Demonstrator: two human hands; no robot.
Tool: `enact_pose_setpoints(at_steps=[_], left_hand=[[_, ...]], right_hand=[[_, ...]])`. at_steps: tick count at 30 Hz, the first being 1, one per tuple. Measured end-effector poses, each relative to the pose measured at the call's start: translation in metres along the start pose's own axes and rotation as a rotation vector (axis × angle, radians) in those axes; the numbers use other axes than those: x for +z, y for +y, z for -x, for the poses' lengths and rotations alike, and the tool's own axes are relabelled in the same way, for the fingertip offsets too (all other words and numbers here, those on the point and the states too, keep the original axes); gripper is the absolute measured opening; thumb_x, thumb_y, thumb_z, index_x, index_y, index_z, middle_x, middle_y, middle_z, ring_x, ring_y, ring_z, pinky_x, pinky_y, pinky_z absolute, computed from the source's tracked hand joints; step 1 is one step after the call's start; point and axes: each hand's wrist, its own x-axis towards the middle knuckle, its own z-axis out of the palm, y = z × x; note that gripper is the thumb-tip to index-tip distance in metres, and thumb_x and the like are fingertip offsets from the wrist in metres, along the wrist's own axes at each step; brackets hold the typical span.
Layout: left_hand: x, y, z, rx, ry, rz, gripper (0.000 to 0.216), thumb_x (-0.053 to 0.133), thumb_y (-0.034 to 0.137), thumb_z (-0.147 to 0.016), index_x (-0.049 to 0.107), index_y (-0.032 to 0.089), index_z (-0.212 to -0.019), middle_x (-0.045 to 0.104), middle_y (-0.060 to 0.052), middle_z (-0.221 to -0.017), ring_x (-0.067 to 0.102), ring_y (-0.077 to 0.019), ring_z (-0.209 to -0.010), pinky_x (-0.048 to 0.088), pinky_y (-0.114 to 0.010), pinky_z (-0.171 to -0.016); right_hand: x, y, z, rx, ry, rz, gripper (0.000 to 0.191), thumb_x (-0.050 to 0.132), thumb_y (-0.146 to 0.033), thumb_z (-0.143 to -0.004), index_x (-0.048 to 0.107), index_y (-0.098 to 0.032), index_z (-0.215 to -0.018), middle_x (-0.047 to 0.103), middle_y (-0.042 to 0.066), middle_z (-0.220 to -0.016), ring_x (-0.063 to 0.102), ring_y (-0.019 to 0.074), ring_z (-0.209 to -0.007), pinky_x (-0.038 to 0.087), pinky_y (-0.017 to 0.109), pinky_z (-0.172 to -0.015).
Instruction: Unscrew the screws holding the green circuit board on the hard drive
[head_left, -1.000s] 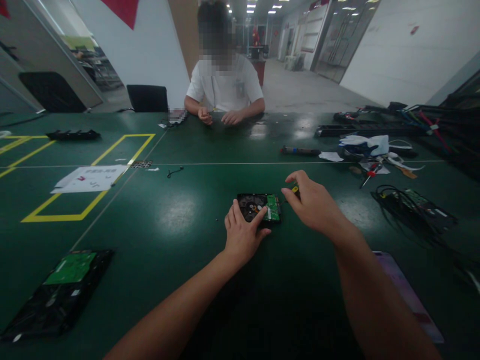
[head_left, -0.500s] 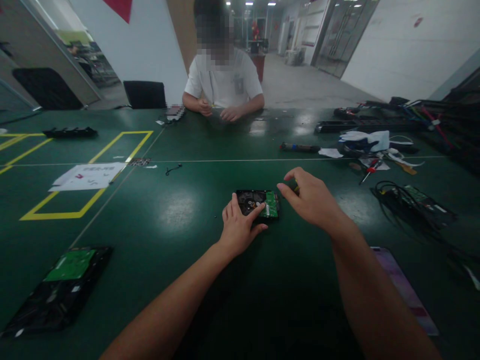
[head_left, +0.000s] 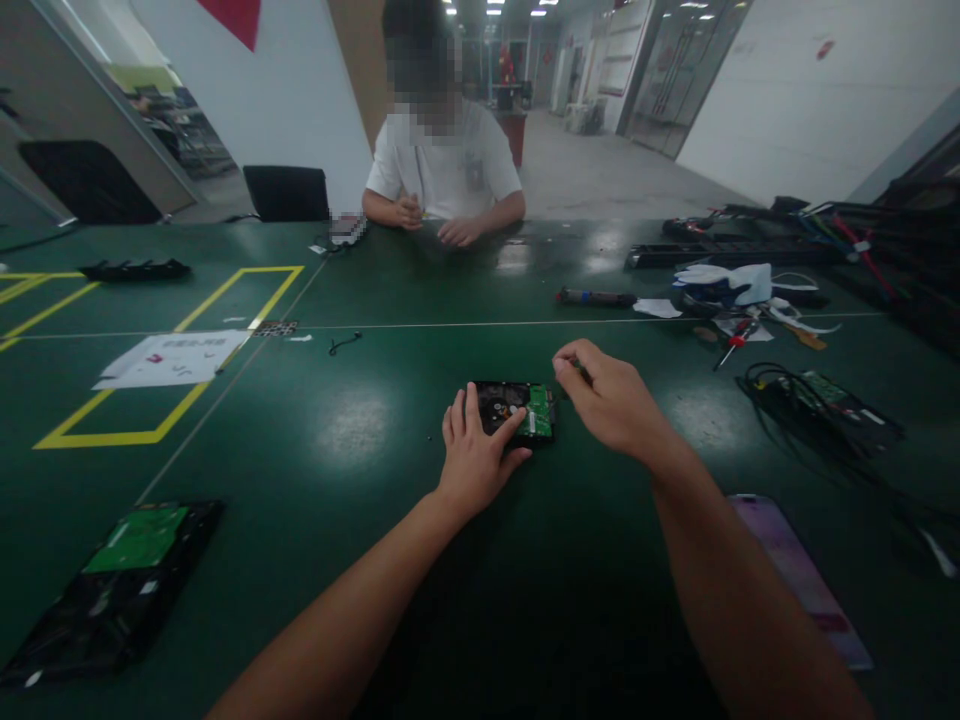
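Note:
A black hard drive with a green circuit board facing up lies on the green table in front of me. My left hand rests on its near left corner, fingers spread and pressing it down. My right hand hovers just right of the drive, fingers curled in a pinch. Earlier frames show a small yellow-handled screwdriver in that hand; now the fingers hide it.
A second drive in a black bag lies at the near left. A person in a white shirt sits across the table. Cables and tools crowd the right side. A paper sheet lies in a yellow-taped box. A pink phone lies near my right arm.
My right hand has drifted slightly left toward the drive, and the yellow handle is no longer visible. My left hand stays on the drive.

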Motion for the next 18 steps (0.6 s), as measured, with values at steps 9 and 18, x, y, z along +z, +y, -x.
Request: enact_pose_setpoints(at_steps=[9,18], left_hand=[[-0.007,0.016,0.0,0.192,-0.088,-0.047,0.051,0.053,0.041,-0.102,0.051,0.026,-0.151,0.049,-0.008,-0.158,0.039,-0.0357,-0.145,0.037,-0.055,-0.117],[-0.009,0.019,-0.005,0.183,-0.104,-0.053,0.045,0.051,0.043,-0.103,0.056,0.025,-0.144,0.056,-0.008,-0.151,0.052,-0.0334,-0.126,0.046,-0.048,-0.099]], right_hand=[[-0.005,0.007,-0.002,0.128,-0.073,-0.213,0.034,0.041,-0.037,-0.101,0.067,-0.024,-0.12,0.078,0.006,-0.109,0.065,0.0151,-0.063,0.051,0.033,-0.066],[-0.007,0.006,-0.002,0.075,-0.051,-0.084,0.027,0.055,-0.036,-0.097,0.073,-0.025,-0.114,0.08,0.006,-0.102,0.072,0.0224,-0.088,0.053,0.039,-0.083]])
